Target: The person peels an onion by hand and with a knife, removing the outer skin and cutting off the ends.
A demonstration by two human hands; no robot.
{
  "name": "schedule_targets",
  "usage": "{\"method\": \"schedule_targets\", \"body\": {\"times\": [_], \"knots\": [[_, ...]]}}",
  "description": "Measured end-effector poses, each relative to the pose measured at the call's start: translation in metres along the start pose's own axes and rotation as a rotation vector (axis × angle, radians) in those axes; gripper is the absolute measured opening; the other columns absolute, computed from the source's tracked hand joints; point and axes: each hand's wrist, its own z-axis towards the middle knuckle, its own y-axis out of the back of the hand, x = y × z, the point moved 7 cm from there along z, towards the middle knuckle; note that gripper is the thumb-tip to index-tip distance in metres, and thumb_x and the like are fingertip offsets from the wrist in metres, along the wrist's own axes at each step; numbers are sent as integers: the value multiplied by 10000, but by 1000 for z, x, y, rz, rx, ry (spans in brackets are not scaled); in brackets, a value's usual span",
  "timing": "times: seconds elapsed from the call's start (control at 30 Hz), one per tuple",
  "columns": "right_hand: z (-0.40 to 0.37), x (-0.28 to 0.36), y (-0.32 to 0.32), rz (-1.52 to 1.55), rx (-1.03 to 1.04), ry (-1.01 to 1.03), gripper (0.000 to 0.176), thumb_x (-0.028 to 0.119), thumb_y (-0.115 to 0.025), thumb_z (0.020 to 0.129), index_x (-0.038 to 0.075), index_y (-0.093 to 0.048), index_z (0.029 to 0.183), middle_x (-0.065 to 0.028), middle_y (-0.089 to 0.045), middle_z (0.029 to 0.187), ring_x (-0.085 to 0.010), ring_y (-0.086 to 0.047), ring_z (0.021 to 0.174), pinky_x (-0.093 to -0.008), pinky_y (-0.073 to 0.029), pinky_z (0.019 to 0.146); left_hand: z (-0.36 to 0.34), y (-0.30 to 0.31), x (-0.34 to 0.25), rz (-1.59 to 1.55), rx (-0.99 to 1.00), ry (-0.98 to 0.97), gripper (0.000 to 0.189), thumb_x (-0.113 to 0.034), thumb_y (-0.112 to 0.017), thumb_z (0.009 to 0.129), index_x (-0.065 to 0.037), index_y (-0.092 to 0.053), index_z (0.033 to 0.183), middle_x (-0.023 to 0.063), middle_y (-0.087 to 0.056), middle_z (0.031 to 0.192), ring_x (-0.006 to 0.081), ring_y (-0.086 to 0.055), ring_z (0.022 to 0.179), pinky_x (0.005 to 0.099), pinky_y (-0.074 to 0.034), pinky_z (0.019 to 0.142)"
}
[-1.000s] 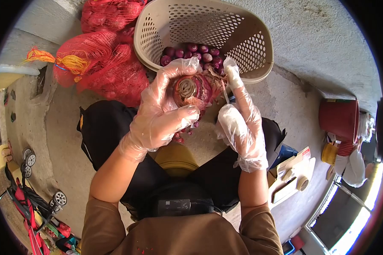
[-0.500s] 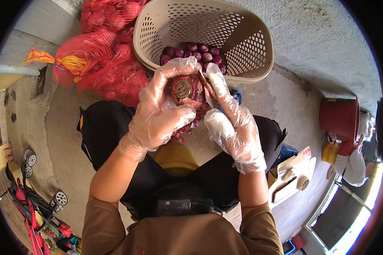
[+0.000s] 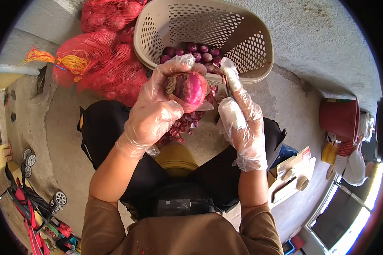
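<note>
Onion [image 3: 192,90] sat in the left hand [image 3: 151,104], gloved fingers clamped round it, held near side of the basket [image 3: 253,51]. Right hand [image 3: 244,127] was apart from it, pinching a thin dark piece [image 3: 226,83], maybe a blade with skin on it, too small to tell. Step in hand looked like peeling; next move likely called for shedding that scrap, then working the onion's remaining dry patch. Loose skins [image 3: 181,128] lay below; more onions [image 3: 207,57] in basket. Writing: pale print on lap device [image 3: 174,207], red label [image 3: 306,153] on carton [image 3: 291,172], neither legible.
</note>
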Motion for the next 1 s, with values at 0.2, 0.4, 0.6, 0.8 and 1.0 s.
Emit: {"method": "schedule_targets", "body": {"times": [0.2, 0.4, 0.6, 0.8, 1.0], "knots": [[-4, -1, -11, 145, 126, -116, 692, 91, -562, 889, 43, -286, 1521, -165, -425, 1499, -283, -481, 1332, -340, -382, 1056, 1, 3, -2, 223, -70, -111, 645, -16, -557, 742, -40, -392, 1365, 180, -431, 1404, 284, -518, 1227, 441, -455, 1042], [-3, 10, -15, -165, 208, 82, 769, 125, -628, 863, 48, -253, 1530, -203, -391, 1507, -378, -469, 1322, -386, -392, 1057, -1, 2, -5, 496, 13, -302, 651, -25, -683, 768, -33, -406, 1357, 145, -448, 1396, 222, -511, 1219, 387, -442, 1037], [-5, 9, -15, -171, 217, 88, 780, 139, -641, 874, 58, -236, 1535, -216, -405, 1491, -388, -488, 1293, -390, -401, 1045, -1, 7, -7, 526, -8, -379, 689, -85, -769, 772, -35, -412, 1359, 129, -443, 1395, 214, -483, 1249, 378, -404, 1073], [-4, 9, -18, -257, 198, 91, 719, 143, -626, 897, 56, -278, 1521, -218, -408, 1489, -363, -470, 1321, -368, -397, 1050, -1, -1, -9, 442, 15, -381, 646, 79, -701, 754, -7, -437, 1337, 110, -449, 1340, 185, -483, 1218, 335, -407, 1052], [-3, 6, -17, -156, 212, 35, 656, 121, -582, 924, 52, -300, 1512, -203, -385, 1510, -335, -432, 1358, -338, -381, 1056, -1, 3, -7, 494, -21, -314, 690, -23, -770, 743, -32, -427, 1341, 125, -454, 1372, 211, -489, 1237, 382, -390, 1085]]}}
